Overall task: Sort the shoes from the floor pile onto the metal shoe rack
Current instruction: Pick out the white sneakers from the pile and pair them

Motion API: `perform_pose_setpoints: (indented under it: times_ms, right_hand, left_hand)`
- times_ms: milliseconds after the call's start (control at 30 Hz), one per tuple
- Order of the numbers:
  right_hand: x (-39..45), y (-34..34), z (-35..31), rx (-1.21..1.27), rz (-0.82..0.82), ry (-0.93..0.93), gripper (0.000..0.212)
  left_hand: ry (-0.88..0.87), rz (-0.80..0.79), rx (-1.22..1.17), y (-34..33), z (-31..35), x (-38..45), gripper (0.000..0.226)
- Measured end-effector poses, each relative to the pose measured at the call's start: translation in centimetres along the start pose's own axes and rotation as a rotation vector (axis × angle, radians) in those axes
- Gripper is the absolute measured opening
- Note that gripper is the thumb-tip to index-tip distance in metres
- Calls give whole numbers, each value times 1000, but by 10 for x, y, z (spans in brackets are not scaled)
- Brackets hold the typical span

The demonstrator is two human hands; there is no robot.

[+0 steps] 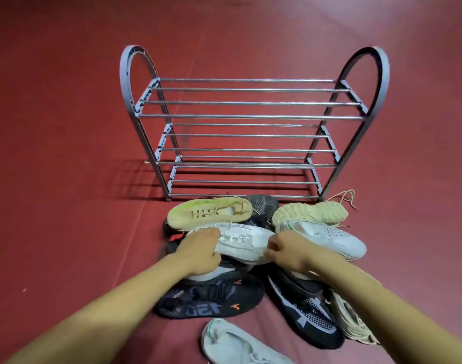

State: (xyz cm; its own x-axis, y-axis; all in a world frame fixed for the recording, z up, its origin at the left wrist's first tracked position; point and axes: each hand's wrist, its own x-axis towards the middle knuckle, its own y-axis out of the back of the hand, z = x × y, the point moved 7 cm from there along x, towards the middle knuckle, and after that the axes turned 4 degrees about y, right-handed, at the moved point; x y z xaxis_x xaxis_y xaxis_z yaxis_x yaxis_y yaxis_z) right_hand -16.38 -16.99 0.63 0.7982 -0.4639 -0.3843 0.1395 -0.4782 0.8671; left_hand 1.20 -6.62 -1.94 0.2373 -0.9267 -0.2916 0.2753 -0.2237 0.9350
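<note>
my left hand [199,252] and right hand [286,252] both clamped on the white sneaker [240,243] atop the floor pile, metal shoe rack [248,116] just behind, shoes underneath mostly buried, bottom white shoe [232,342] cut off

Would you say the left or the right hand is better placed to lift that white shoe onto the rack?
Left, probably: the left hand lies over the white shoe, while the right hand only pinches its edge.

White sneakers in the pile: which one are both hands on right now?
The middle white sneaker, lying atop the pile; the left hand and right hand hold its ends. The other white ones lie untouched at right and nearest the camera.
</note>
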Motion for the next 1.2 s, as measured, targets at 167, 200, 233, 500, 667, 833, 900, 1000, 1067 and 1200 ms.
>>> perform_pose_setpoints:
  times_ms: [167,200,233,500,667,833,900,1000,1067,1200]
  right_hand:
    - [4,0,4,35,35,-18,34]
    - [6,1,4,51,50,-21,33]
    - [9,4,5,57,66,-20,31]
    - [1,33,62,115,326,-178,14]
    - [-5,22,98,62,276,-296,49]
    - [4,-15,97,69,41,-303,57]
    - [6,-10,92,47,146,-291,34]
    - [9,-5,84,83,276,-240,36]
    - [8,-1,77,75,316,-191,32]
    - [-2,27,55,113,593,15,22]
  left_hand:
    - [-98,-19,160,0,5,4,47]
    - [-124,-18,224,-1,8,5,48]
    - [-141,-6,289,2,11,8,51]
    - [-152,-15,506,3,17,11,56]
    - [-93,-20,461,-6,20,-7,64]
    - [23,58,347,2,32,-20,36]
    - [63,91,312,3,39,-23,30]
    - [151,125,135,4,39,-20,23]
    - [234,157,-32,4,32,-12,28]
    - [308,149,-187,-3,24,4,36]
